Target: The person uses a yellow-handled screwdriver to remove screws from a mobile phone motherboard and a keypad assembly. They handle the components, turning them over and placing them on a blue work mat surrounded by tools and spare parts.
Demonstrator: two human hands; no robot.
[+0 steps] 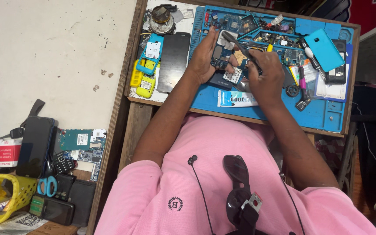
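Over the blue mat (327, 114), left hand (203, 56) grips a circuit board (221, 55) (fingers curled) — right hand (266, 76) pinches tweezers (238, 44).

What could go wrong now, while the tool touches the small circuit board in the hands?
The right hand presses a thin metal tool on the circuit board, which the left hand holds above the blue mat. A slip may scratch it or prick the fingers. Loose small parts nearby could scatter.
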